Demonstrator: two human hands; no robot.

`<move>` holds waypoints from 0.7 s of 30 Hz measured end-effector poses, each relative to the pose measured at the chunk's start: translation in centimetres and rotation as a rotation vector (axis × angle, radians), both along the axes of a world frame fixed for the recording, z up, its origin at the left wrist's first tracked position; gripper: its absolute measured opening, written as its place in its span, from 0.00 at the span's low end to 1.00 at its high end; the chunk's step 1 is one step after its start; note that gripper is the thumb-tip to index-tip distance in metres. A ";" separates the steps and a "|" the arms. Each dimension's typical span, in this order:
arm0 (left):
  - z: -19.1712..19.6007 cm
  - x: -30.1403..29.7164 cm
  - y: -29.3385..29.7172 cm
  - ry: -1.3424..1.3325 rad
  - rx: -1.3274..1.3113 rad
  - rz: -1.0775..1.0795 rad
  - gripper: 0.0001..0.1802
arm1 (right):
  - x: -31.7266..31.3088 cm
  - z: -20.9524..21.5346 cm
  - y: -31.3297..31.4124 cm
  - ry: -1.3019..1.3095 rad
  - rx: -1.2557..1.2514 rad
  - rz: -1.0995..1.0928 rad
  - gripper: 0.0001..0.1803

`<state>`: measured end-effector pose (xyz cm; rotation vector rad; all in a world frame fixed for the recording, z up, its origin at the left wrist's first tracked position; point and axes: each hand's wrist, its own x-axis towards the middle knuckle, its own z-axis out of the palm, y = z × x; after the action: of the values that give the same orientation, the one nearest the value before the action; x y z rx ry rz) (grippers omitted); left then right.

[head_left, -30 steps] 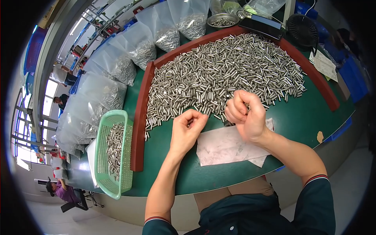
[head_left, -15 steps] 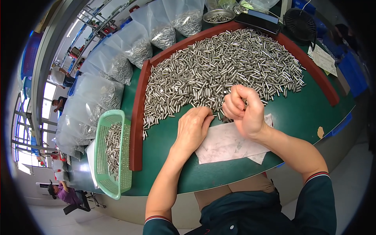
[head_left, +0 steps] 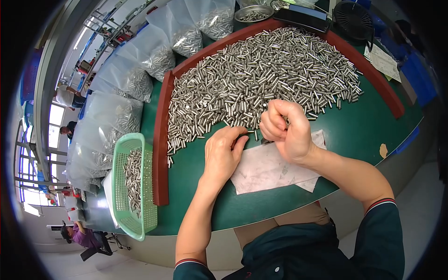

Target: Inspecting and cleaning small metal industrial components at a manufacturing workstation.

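Note:
A broad heap of short, shiny metal pins [head_left: 261, 74] spreads over the green table. My left hand [head_left: 223, 149] is at the heap's near edge, its fingers bent, with a small metal pin [head_left: 252, 132] at the thumb and index fingertips. My right hand [head_left: 288, 130] is curled into a fist just right of it, above the heap's edge. Its palm is hidden, so what it holds cannot be made out. Something dark [head_left: 265, 141] shows beneath that fist. Under my right wrist lies a stained pale cloth [head_left: 275, 172].
A dark red curved rail [head_left: 161, 158] borders the heap. Left of it stands a green plastic basket [head_left: 148, 196] with pins inside. Clear bags of pins [head_left: 126, 112] line the far left. A metal dish [head_left: 254, 14], a phone [head_left: 305, 17] and a black fan [head_left: 352, 23] are behind.
My left hand has drawn slightly left, and its thumb and index finger stand a little farther apart. The right fist has shifted slightly left. The whole view has moved a little.

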<state>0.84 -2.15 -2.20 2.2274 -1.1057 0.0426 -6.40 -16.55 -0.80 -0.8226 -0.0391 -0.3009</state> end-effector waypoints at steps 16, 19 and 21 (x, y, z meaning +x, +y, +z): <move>1.5 -1.8 1.1 0.328 0.119 -0.060 0.04 | -0.7 -0.5 1.1 0.043 -0.024 0.048 0.19; 1.3 -1.7 1.3 0.328 0.108 -0.045 0.04 | -0.6 -0.6 1.2 0.065 -0.022 0.044 0.19; 1.3 -1.7 1.2 0.352 0.103 -0.068 0.03 | -0.7 -0.7 1.2 0.064 -0.020 0.047 0.19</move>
<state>-0.81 -0.90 -0.94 2.1746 -1.0042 -0.4280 -7.05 -15.32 -1.55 -0.8494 -0.0018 -0.2305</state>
